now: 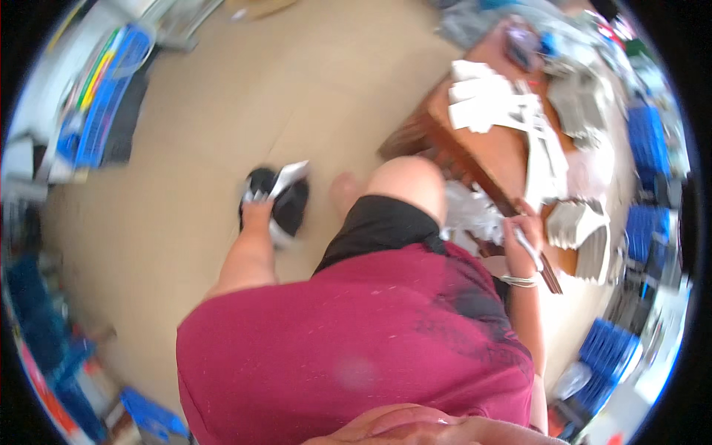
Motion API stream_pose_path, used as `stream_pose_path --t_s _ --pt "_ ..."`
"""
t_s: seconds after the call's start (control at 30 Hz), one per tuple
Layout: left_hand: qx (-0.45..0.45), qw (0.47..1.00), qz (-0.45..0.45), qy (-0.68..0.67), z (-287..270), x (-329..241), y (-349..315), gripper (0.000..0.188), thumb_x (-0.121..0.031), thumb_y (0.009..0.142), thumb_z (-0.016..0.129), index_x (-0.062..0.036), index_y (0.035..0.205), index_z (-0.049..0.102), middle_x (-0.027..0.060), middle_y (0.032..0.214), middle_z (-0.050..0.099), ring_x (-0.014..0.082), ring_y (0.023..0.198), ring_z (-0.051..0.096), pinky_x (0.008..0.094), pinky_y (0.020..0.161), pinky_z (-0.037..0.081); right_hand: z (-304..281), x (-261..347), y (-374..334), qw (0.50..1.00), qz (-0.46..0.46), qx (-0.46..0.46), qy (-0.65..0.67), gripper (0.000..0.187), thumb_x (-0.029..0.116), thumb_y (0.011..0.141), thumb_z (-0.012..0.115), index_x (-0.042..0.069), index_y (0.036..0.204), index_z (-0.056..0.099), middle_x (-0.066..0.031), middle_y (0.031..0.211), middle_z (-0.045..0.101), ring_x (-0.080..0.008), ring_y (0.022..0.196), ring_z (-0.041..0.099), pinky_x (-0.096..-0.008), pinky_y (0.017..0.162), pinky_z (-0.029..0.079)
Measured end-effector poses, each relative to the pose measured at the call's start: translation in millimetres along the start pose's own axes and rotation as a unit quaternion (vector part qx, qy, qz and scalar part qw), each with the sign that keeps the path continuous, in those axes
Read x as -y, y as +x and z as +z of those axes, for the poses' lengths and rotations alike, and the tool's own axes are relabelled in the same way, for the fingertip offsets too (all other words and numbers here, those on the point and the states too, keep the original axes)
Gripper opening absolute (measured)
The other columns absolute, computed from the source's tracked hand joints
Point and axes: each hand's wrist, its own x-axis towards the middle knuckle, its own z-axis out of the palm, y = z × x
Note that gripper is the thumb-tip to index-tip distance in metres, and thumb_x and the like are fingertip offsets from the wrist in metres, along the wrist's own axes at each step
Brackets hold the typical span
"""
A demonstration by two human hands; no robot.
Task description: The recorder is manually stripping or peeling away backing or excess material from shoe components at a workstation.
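Note:
My left hand (258, 204) is out over the floor at the left, closed at a blurred black item (292, 204) with white parts. A pale flap stands out from its upper right, and my fingers are mostly lost against it. At the table's near corner, my right hand (522, 231) is closed around a thin white stick-like thing (528, 248). What it is exactly does not show. Just beyond that hand, long white strips (545, 159) trail down the brown wooden table (489, 152) from a pile of white pieces (480, 96).
Stacks of pale folded pieces (578, 225) lie at the table's right side. White plastic bags (472, 210) bunch under its edge. Blue crates (607, 356) line the right wall, and a blue rack (111, 96) stands at the far left. Tan floor (297, 89) stretches between.

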Motion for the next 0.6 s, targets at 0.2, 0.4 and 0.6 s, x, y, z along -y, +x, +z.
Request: stream_pose_path --t_s 0.2,0.4,0.6 --pt "0.053 0.796 -0.479 -0.367 -15 -31 23 0.04 -0.023 0.081 0.065 0.0045 0.109 0.061 0.0278 0.111 0.063 0.0423 0.11 0.06 0.0502 0.093 0.046 -2 17 -13 0.999 0.022 -0.023 0.009 0.016 0.01 0.076 0.075 0.002 0.077 0.061 -0.0216 0.134 0.054 -0.0247 0.083 0.064 -0.0333 0.071 0.052" --pt "0.054 0.75 -0.498 -0.433 -41 -11 27 0.029 -0.021 0.084 0.059 0.0018 0.102 0.065 0.0262 0.103 0.067 0.0404 0.1 0.065 0.0496 0.084 0.052 -12 18 -22 0.993 -0.09 -0.051 0.054 0.023 0.008 0.076 0.075 0.002 0.067 0.056 -0.0193 0.115 0.065 -0.0255 0.074 0.064 -0.0338 0.068 0.053" --pt "0.138 0.936 -0.278 -0.168 -24 163 12 0.026 -0.015 0.09 0.047 0.0026 0.093 0.066 0.0205 0.083 0.067 0.0354 0.082 0.069 0.0477 0.064 0.052 -27 28 -27 0.964 -0.092 -0.016 0.248 0.03 0.004 0.077 0.075 0.003 0.062 0.049 -0.0161 0.095 0.07 -0.0206 0.075 0.067 -0.0309 0.064 0.053"
